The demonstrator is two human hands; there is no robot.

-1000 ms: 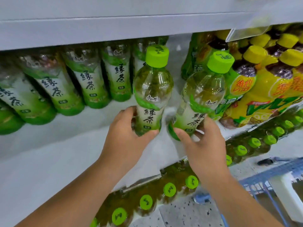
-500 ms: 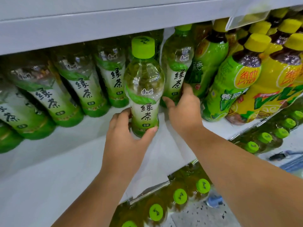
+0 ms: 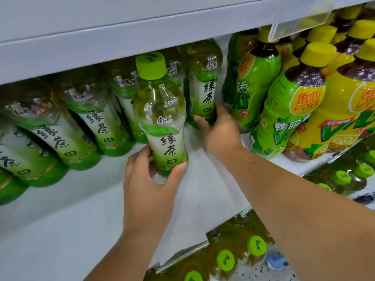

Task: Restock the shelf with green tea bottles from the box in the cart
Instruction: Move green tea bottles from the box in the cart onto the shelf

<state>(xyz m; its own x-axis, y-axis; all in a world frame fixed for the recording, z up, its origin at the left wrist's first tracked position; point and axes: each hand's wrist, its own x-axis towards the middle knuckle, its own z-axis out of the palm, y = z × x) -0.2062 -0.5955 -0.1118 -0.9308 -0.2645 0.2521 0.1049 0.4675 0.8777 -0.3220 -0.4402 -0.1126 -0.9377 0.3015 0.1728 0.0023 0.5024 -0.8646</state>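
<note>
Nearest the camera, at about six o'clock, the left hand (image 3: pixel 151 191) is wrapped around the base of a green tea bottle (image 3: pixel 162 126), thumb on the right side and fingers (image 3: pixel 140 159) curled round the left, holding it upright on or just above the white shelf (image 3: pixel 60 230); whether its base has touched down cannot be told. Further in, toward one o'clock, the right hand (image 3: pixel 220 131) reaches deeper, its fingers closed loosely on the foot of a second green tea bottle (image 3: pixel 204 82), which stands beside the green-labelled drinks with yellow caps (image 3: pixel 257 80). Behind both, from nine to twelve o'clock, a row of shelved green tea bottles (image 3: pixel 97 122) fills the back. The step in hand looks like placing: both bottles are at the shelf, neither yet released. Next, the right-hand bottle probably needs seating against the back row before the fingers let go, and the left-hand bottle wants sliding back into the gap in front of it. Neither the cart nor the box is in view.
</note>
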